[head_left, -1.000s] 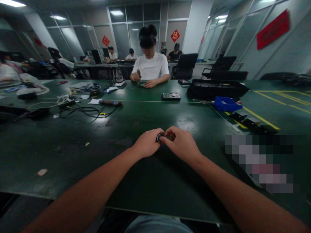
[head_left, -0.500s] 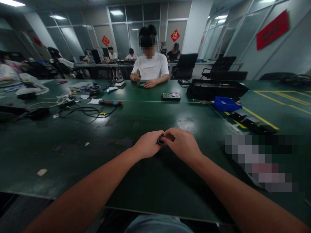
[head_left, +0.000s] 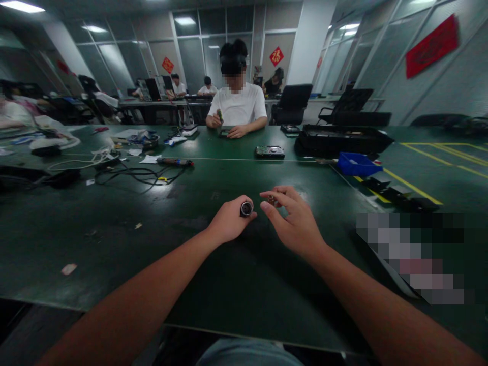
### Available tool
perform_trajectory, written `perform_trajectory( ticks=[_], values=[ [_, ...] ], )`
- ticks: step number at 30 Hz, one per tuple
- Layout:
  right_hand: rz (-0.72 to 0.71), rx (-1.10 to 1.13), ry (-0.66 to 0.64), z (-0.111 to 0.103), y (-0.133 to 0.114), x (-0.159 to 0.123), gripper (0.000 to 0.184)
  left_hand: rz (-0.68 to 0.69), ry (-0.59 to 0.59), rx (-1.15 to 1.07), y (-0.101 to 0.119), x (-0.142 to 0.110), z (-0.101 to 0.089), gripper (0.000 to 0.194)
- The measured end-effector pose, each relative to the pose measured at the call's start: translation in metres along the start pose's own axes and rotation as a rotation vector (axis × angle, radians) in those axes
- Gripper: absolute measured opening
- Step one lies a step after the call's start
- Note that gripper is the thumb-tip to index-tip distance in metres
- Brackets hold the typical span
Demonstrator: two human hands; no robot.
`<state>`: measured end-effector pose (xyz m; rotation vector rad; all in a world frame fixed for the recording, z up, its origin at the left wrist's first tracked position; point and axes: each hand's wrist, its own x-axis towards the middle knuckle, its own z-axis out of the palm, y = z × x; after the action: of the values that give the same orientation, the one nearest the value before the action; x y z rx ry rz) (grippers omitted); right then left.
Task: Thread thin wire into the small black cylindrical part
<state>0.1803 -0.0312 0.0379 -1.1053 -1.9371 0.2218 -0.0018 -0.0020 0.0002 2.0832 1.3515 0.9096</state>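
Note:
My left hand (head_left: 230, 217) is wrapped round a black cylinder (head_left: 246, 208), whose round end with a pale ring faces me. Most of that cylinder is hidden inside the fist. To its right and a short gap away, my right hand (head_left: 295, 216) has thumb and forefinger apart. A small brownish, metallic-looking part (head_left: 271, 200) sits against its curled fingers; its exact kind is too small to make out. Both hands are above the green table (head_left: 183, 290).
A bare hard drive (head_left: 270, 151) lies ahead, with a black tray (head_left: 339, 140) and blue bin (head_left: 358, 164) to its right. On the left are an electric screwdriver (head_left: 174, 161) and tangled cables (head_left: 125, 175). A co-worker (head_left: 238, 109) sits opposite, handling a small device.
My hands have come apart. The right moved slightly right and up, its fingers opening out around the small part; the left turned, showing more of the cylinder's round end.

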Motion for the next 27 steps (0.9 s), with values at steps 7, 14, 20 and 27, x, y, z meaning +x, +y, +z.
perform_trajectory(
  ticks=[7,14,20,27],
  values=[
    [0.091,0.150,0.201,-0.0034,-0.0049,-0.0078,0.020,-0.030,0.065,0.003,-0.0027,0.0013,-0.0028,0.013],
    [0.090,0.215,0.148,0.0020,0.0008,-0.0086,0.020,-0.053,0.047,-0.006,0.0002,0.0014,-0.0025,0.014],
    [0.114,0.162,0.087,0.0009,-0.0011,-0.0064,0.022,-0.043,0.043,-0.041,-0.0006,0.0005,-0.0012,0.015],
    [0.071,-0.115,0.139,-0.0023,-0.0037,-0.0053,0.037,-0.037,0.028,-0.058,-0.0033,0.0005,-0.0012,0.016]
  ],
)
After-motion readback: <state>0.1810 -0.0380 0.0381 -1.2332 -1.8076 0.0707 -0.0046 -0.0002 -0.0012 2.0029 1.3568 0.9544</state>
